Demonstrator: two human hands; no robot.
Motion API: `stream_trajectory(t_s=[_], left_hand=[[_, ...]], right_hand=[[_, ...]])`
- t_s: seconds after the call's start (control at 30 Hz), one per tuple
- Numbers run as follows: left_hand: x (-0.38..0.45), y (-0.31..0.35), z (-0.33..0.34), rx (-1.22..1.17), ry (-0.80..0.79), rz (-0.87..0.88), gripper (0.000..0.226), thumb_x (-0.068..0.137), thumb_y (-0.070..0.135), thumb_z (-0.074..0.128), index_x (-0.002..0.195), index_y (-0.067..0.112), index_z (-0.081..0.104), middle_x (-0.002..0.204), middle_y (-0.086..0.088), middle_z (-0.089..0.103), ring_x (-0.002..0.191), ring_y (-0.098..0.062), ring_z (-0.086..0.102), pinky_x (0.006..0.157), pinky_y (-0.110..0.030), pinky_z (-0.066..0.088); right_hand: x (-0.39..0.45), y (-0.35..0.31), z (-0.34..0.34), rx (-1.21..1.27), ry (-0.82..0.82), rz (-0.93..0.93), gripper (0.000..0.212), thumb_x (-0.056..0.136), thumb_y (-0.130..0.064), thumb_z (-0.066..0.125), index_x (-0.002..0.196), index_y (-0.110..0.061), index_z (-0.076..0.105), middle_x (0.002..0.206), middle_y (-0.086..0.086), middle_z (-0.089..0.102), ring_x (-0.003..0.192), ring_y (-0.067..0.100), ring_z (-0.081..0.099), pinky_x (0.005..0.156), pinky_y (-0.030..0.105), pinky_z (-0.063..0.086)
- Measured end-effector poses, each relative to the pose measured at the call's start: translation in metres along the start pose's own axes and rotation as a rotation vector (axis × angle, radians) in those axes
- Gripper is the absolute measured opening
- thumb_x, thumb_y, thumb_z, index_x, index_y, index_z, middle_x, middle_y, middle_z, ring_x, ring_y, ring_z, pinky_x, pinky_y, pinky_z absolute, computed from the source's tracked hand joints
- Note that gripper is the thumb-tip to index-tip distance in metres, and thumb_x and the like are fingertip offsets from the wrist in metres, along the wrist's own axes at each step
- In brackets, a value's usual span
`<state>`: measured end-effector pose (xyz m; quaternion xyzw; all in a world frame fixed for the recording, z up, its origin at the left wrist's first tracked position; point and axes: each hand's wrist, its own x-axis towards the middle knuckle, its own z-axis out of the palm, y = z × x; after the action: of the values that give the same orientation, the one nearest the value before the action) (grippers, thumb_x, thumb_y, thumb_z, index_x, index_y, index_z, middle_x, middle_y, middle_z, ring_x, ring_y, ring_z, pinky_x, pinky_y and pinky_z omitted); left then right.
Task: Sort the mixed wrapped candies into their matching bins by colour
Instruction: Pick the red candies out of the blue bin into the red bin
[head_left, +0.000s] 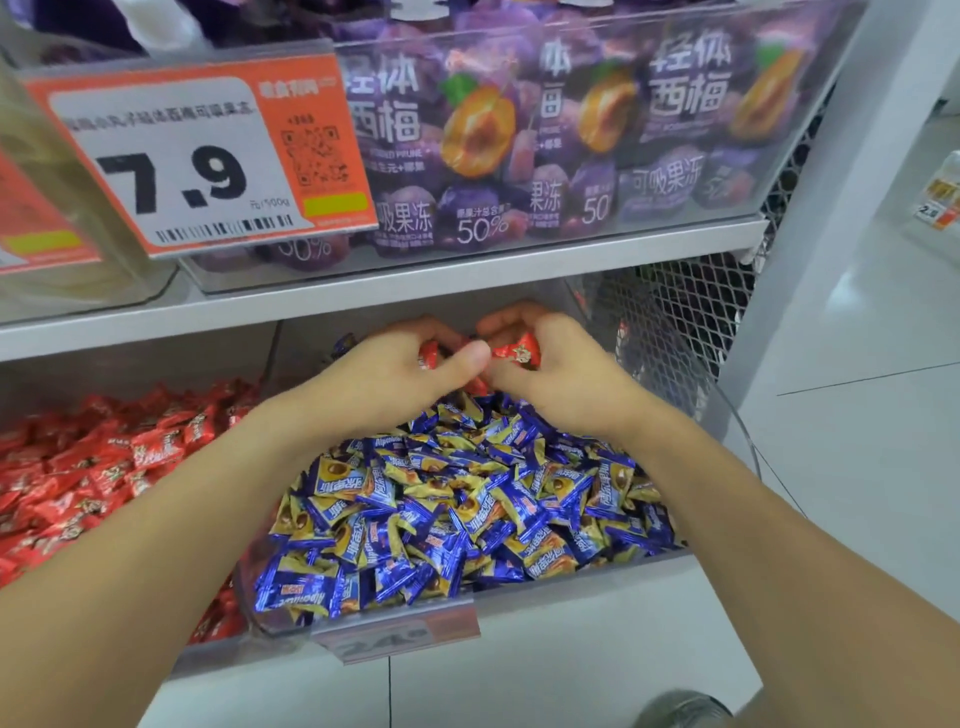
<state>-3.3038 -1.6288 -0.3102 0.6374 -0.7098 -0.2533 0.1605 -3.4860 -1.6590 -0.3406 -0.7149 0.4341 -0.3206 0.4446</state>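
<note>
Left hand: the left hand (410, 364) reaches to the back of the blue bin (519, 597), fingers curled round a red wrapped candy (427, 356) that peeps out between thumb and forefinger.
Right hand: the right hand (550, 364) sits just beside the left, almost touching it, pinching a second red candy (517, 353) whose wrapper shows clearly above the thumb.
Stray reds: at least one more red piece (475, 385) lies under the two hands on top of the blue candies (457, 499); how many are buried deeper I cannot tell.
Matching bin: the red bin (104, 467) stands directly to the left on the same shelf (156, 317), heaped with red candies.
Handling: each candy looks very light, with a small firm core inside a crinkly, glossy wrapper that is probably slippery; the flat crimped ends offer the surest pinch, though a grip across the middle should also hold.
Risk: the heap is loose, so digging is likely to shift neighbours and hide strays, and several pieces gathered in one fist could slip out.
Step in hand: collecting reds from the blue bin, with the carry to the left apparently next.
</note>
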Motion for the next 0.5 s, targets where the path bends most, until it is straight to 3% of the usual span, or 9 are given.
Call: stream_trajectory(t_s=[0.1,0.2,0.27,0.33,0.43,0.5], left_hand=[[0.002,-0.003,0.001,0.059,-0.013,-0.009,0.030,0.088,0.058,0.052,0.100,0.031,0.060,0.080,0.013,0.062,0.073,-0.005,0.058,0.063,-0.020,0.041],[0.003,-0.012,0.000,-0.193,-0.023,-0.139,0.025,0.094,0.044,0.057,0.093,0.020,0.063,0.075,0.004,0.064,0.065,-0.011,0.056,0.060,-0.023,0.044],[0.003,-0.010,-0.001,-0.398,-0.025,-0.216,0.028,0.096,0.037,0.057,0.089,0.011,0.063,0.071,-0.004,0.063,0.056,-0.010,0.053,0.055,-0.023,0.042],[0.001,-0.006,0.000,-0.453,-0.022,-0.242,0.029,0.098,0.034,0.055,0.089,0.007,0.063,0.068,-0.007,0.065,0.045,-0.009,0.049,0.050,-0.023,0.038],[-0.001,0.001,0.003,-0.495,-0.095,-0.232,0.027,0.096,0.035,0.058,0.103,0.010,0.062,0.071,-0.011,0.068,0.045,-0.012,0.046,0.046,-0.023,0.036],[-0.001,0.000,0.004,-0.284,-0.123,-0.153,0.029,0.089,0.048,0.063,0.102,0.022,0.062,0.070,-0.005,0.067,0.051,-0.013,0.048,0.050,-0.025,0.041]], right_hand=[[-0.004,-0.001,0.004,0.220,-0.157,0.034,0.049,0.081,0.004,0.070,0.125,-0.010,0.053,0.107,0.016,0.071,0.097,0.021,0.070,0.096,0.040,0.053],[-0.004,-0.004,-0.002,0.396,-0.186,0.095,0.046,0.084,0.007,0.070,0.125,-0.006,0.054,0.112,0.020,0.071,0.107,0.026,0.069,0.102,0.034,0.050],[-0.004,-0.006,-0.004,0.337,-0.129,0.106,0.025,0.090,0.005,0.064,0.114,-0.001,0.062,0.105,0.025,0.072,0.097,0.023,0.072,0.094,0.030,0.055],[-0.003,-0.008,0.002,0.212,-0.037,0.123,0.007,0.094,-0.002,0.063,0.099,-0.004,0.068,0.092,0.021,0.074,0.083,0.022,0.075,0.085,0.034,0.060],[-0.003,-0.005,0.019,0.111,0.084,0.141,0.009,0.085,-0.004,0.068,0.090,-0.011,0.068,0.073,0.005,0.074,0.070,0.021,0.075,0.077,0.044,0.062],[-0.005,-0.004,0.019,0.023,0.015,0.173,0.019,0.077,-0.002,0.075,0.091,-0.014,0.070,0.072,0.000,0.074,0.073,0.022,0.074,0.078,0.043,0.061]])
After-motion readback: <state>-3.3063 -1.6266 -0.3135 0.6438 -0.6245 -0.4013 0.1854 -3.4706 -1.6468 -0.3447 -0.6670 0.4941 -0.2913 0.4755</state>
